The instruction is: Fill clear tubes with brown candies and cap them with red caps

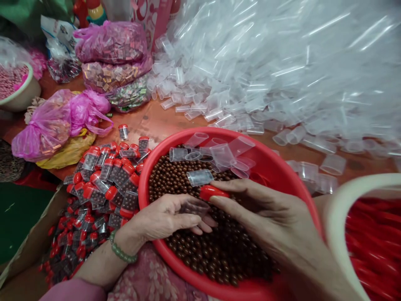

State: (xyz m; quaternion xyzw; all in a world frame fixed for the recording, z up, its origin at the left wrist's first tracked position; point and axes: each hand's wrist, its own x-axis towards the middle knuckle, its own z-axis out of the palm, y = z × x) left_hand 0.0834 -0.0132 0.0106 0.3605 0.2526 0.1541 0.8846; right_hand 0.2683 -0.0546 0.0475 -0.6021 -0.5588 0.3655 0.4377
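Note:
A red basin [147,179] holds many small brown balls [200,255], with several clear tubes [222,154] lying at its far side. Over the balls, my right hand [257,205] pinches a red cap [213,192] between thumb and fingers. A clear tube [199,177] lies just beyond the cap, at my right fingertips; whether it touches the cap is unclear. My left hand [178,215], with a green bead bracelet at the wrist, reaches over the basin's near left side. Its fingers are spread, palm turned up, and something clear and dark lies over the fingers.
Filled tubes with red caps [106,175] are heaped left of the basin. A large pile of clear tubes [266,71] covers the back right. A white tub [338,217] of red caps stands at the right. Pink bags [112,42] sit at the back left.

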